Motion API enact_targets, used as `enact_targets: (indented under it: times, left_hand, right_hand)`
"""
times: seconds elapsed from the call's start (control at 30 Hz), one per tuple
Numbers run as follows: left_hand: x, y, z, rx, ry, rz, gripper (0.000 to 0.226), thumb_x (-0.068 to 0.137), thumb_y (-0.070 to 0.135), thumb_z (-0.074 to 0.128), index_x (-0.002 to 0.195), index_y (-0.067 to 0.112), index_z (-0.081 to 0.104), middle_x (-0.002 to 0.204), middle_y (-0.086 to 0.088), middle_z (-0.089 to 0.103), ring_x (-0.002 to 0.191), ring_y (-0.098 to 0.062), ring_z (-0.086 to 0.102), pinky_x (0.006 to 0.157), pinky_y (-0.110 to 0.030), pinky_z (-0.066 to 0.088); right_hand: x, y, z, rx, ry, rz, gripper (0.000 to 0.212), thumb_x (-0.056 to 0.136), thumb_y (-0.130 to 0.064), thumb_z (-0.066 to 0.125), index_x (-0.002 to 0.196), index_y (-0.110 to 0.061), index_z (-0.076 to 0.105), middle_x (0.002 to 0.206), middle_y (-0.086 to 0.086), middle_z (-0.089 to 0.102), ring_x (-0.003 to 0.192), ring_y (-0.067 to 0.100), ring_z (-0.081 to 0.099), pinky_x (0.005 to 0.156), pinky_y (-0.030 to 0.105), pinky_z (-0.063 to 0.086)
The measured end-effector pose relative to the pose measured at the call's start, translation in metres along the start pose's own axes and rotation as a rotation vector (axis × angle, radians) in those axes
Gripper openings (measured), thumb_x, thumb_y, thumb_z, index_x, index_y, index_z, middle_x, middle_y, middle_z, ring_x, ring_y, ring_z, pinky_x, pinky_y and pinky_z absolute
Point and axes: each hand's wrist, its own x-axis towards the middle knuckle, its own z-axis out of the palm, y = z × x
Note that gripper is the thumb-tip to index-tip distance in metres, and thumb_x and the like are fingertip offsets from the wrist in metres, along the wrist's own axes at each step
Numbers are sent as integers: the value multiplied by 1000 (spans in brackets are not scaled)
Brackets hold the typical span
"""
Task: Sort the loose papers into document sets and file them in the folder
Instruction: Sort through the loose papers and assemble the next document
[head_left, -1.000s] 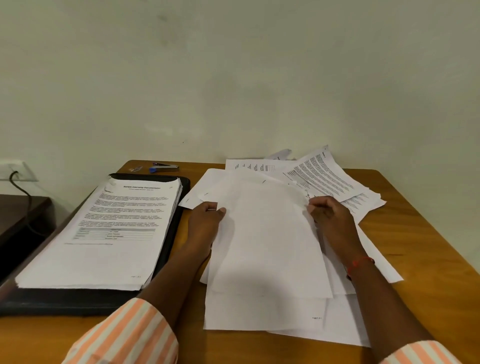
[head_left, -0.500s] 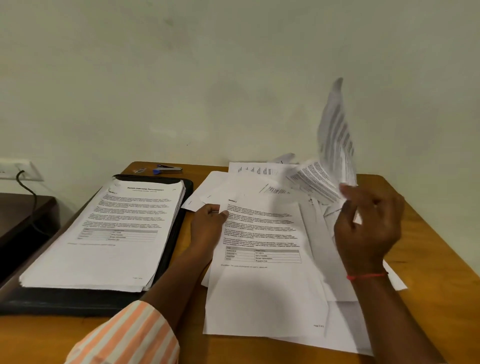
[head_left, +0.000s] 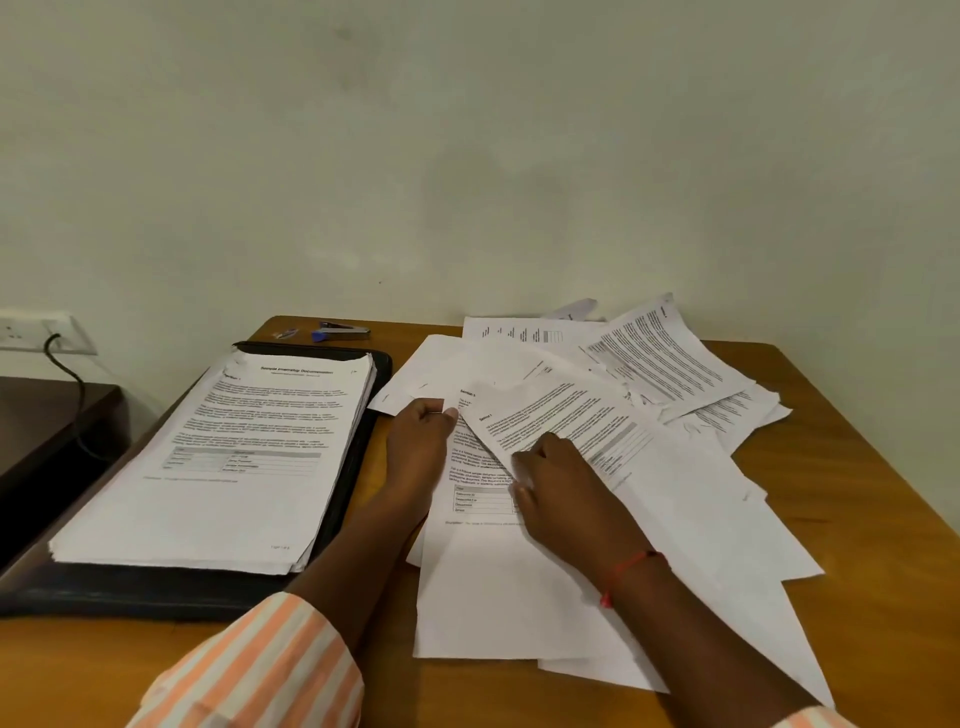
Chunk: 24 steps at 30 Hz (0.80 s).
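Note:
A black folder (head_left: 156, 592) lies open on the left of the wooden table, with a thick stack of printed pages (head_left: 223, 457) on it. To its right spreads a messy pile of loose papers (head_left: 701, 519), some printed side up, some blank. My left hand (head_left: 421, 447) holds the pile's left edge near the top corner of a printed sheet, thumb on top. My right hand (head_left: 566, 493) grips the lower left edge of a tilted printed sheet (head_left: 571, 415) that lies face up on the pile.
A stapler (head_left: 343, 331) with a blue end lies at the table's back edge, close to the wall. More printed sheets (head_left: 670, 358) fan out at the back right. A dark side table (head_left: 41, 426) and a wall socket (head_left: 31, 332) with a cable are at the left.
My right hand lifted a blank-side-up sheet off the pile, flipped it in the air and brought it down printed side up and tilted. My left hand stayed at the pile's edge.

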Motion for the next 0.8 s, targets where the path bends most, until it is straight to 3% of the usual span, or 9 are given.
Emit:
enact_targets:
  times: [0.1, 0.23, 0.4, 0.5, 0.6, 0.8]
  left_hand:
    - [1, -2, 0, 12, -6, 4, 4, 98, 18, 65, 100, 17, 67, 99, -1, 77, 86, -20, 77, 79, -41, 63]
    - [3, -4, 1, 12, -22, 10, 9, 95, 13, 69, 104, 15, 66, 100, -1, 77, 84, -18, 77, 75, -39, 64]
    - [7, -8, 2, 114, 2, 47, 14, 92, 12, 74, 103, 18, 66, 100, -1, 76, 81, -15, 77, 72, -37, 64]
    - [8, -9, 1, 115, -3, 42, 16, 93, 13, 73, 105, 18, 65, 103, -1, 75, 83, -16, 77, 72, -35, 64]
    - [8, -10, 2, 119, 1, 53, 17, 92, 13, 73, 106, 19, 65, 105, -1, 74, 86, -17, 76, 76, -39, 64]
    - [7, -9, 1, 54, 25, 58, 12, 93, 10, 72, 102, 16, 66, 102, -5, 75, 89, -20, 76, 79, -39, 63]
  right_hand:
    - [-1, -5, 4, 18, -44, -23, 12, 98, -25, 51, 94, -15, 55, 101, 2, 47, 95, 18, 47, 73, 25, 30]
    - [-2, -9, 3, 68, -65, 1, 10, 97, -27, 54, 97, -17, 54, 103, -1, 47, 96, 16, 48, 75, 25, 35]
    - [-1, -21, -12, 488, -15, 107, 18, 90, -24, 67, 105, -15, 70, 100, -4, 64, 90, 4, 59, 80, 22, 50]
    - [0, -8, -24, 130, 112, 298, 25, 94, -36, 58, 108, -17, 68, 103, 2, 64, 99, 19, 57, 89, 37, 48]
    - [-7, -2, -32, -207, -79, 489, 42, 99, -52, 46, 123, -20, 59, 121, 7, 58, 115, 27, 51, 92, 39, 43]
    - [-10, -13, -35, -150, -140, 558, 55, 97, -59, 49, 128, -13, 53, 130, 9, 52, 120, 30, 50, 92, 35, 44]
